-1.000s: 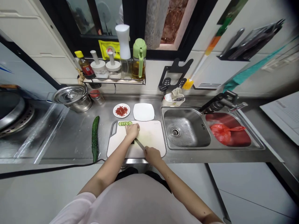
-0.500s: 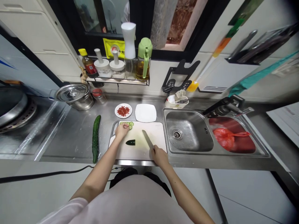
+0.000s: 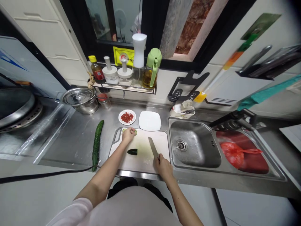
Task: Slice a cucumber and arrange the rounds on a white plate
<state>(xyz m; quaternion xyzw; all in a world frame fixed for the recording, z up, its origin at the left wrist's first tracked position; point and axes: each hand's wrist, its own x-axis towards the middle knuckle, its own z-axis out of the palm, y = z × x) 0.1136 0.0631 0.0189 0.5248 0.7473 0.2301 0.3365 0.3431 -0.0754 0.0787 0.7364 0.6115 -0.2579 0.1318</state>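
Note:
My right hand [image 3: 164, 168] grips the handle of a kitchen knife [image 3: 153, 147], its blade pointing away over the right half of the white cutting board [image 3: 147, 164]. Near the board's far left edge, my left hand [image 3: 129, 135] has its fingers closed at some cucumber slices [image 3: 135, 132]; the hand covers most of them. A dark green cucumber end piece [image 3: 132, 152] lies on the board between both hands. To the left, a whole cucumber [image 3: 97, 146] rests on the steel counter.
Behind the board stand a small plate of chopped red bits [image 3: 127, 117] and a white square plate [image 3: 150, 121]. A double sink [image 3: 195, 142] lies to the right, with a red bag [image 3: 232, 154] in it. A lidded pot [image 3: 81, 100] and a seasoning shelf [image 3: 124, 88] are farther back.
The camera view has shifted, so the scene sits lower in the picture. My left hand now covers more of the cucumber slices. The knife stays in my right hand over the board.

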